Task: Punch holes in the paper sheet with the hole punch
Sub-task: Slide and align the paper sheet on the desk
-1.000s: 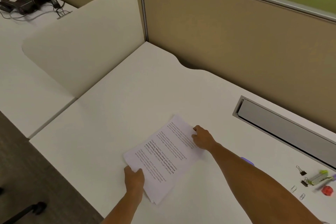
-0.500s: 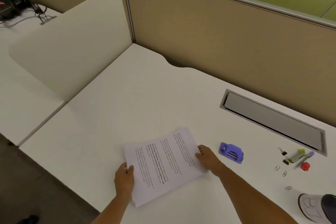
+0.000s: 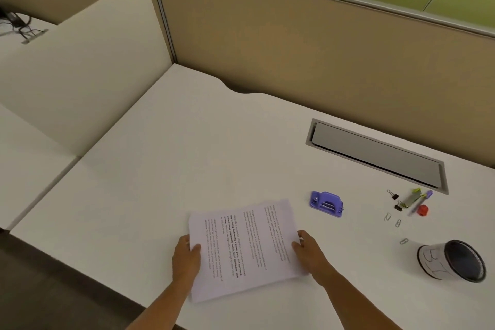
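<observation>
A thin stack of printed paper sheets (image 3: 242, 246) lies near the front edge of the white desk (image 3: 187, 158), its text running sideways. My left hand (image 3: 186, 258) grips the stack's left edge, thumb on top. My right hand (image 3: 308, 250) holds the right edge, fingers curled at the paper's side. The purple hole punch (image 3: 326, 203) stands on the desk just beyond the paper's far right corner, apart from both hands.
A cable tray lid (image 3: 375, 154) is set into the desk at the right rear. Binder clips (image 3: 396, 201), a pen (image 3: 420, 202), a small red object (image 3: 422, 210) and paper clips (image 3: 397, 222) lie at the right. A mesh pen cup (image 3: 452, 260) lies on its side. Partition walls (image 3: 294, 48) stand behind.
The paper stack has been turned and drawn toward the desk's front edge with both hands on it. The view has swung right, bringing the hole punch and the tipped cup into sight.
</observation>
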Demonstrator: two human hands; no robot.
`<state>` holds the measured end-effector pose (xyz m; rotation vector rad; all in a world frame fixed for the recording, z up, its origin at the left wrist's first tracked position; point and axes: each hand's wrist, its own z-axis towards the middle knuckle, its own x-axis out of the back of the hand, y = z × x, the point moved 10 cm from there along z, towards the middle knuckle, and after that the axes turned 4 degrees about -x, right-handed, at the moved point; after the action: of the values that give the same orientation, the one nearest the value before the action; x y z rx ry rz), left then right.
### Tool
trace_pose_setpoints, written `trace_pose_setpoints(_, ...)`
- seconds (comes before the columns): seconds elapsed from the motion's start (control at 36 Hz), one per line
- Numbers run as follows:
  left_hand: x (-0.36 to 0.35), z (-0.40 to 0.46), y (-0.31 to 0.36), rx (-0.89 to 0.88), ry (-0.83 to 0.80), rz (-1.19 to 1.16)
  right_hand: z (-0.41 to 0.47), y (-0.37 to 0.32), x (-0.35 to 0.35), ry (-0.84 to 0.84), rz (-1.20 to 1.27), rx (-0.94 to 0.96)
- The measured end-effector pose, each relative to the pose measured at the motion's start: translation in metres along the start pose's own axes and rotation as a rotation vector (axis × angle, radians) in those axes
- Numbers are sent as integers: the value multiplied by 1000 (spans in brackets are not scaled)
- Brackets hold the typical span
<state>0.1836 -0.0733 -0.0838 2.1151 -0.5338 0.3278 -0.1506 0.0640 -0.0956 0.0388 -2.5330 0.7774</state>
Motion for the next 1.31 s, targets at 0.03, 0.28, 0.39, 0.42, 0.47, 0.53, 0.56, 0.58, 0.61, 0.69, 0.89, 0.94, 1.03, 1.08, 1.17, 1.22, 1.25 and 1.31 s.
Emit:
trace_pose_setpoints(0.03,-1,1,2,-9,-14,13,-2,1,0,2,5,-7)
trace_pose_setpoints(0.28,-19,-3,6,-29,-189,19,-19,21,0,-7,167,-22)
trace_pose_setpoints(0.39,-24,-2,11,-52,-199,81,-26,27,-1,2,160,-23)
trace_pose_setpoints(0.42,-24,-2,12,-59,-196,104,-28,28,0,21,160,-32)
trace_pose_setpoints(0.47,-24,-1,14,-72,-190,142,-32,33,1,46,159,-50)
trace_pose_setpoints(0.53,-22,0,15,-77,-174,168,-35,37,-1,38,141,-55)
trace_pose_setpoints(0.56,-22,0,15,-81,-168,180,-36,41,-1,38,136,-55)
trace_pose_setpoints(0.58,-22,1,16,-84,-166,191,-37,43,-1,42,140,-56)
trace_pose_setpoints(0.61,-23,1,16,-87,-169,201,-38,46,0,50,148,-53)
trace_pose_setpoints(0.69,-27,2,21,-103,-177,240,-41,52,3,71,171,-55)
trace_pose_setpoints(0.89,-33,2,26,-128,-174,276,-44,61,4,102,218,-75)
trace_pose_setpoints(0.94,-34,1,26,-124,-164,279,-45,62,4,108,232,-80)
trace_pose_setpoints(1.03,-29,0,27,-123,-114,292,-46,62,4,106,248,-81)
trace_pose_setpoints(1.08,-25,0,36,-189,-58,366,-45,62,4,107,255,-77)
trace_pose_setpoints(1.17,-28,0,71,-456,4,673,-46,62,5,108,261,-73)
trace_pose_setpoints(1.22,-50,-1,94,-661,-101,874,-46,62,5,108,272,-64)
trace_pose_setpoints(1.25,-63,-1,99,-729,-186,936,-46,62,5,108,277,-63)
trace_pose_setpoints(1.31,-86,4,103,-791,-345,1050,-45,62,5,106,287,-67)
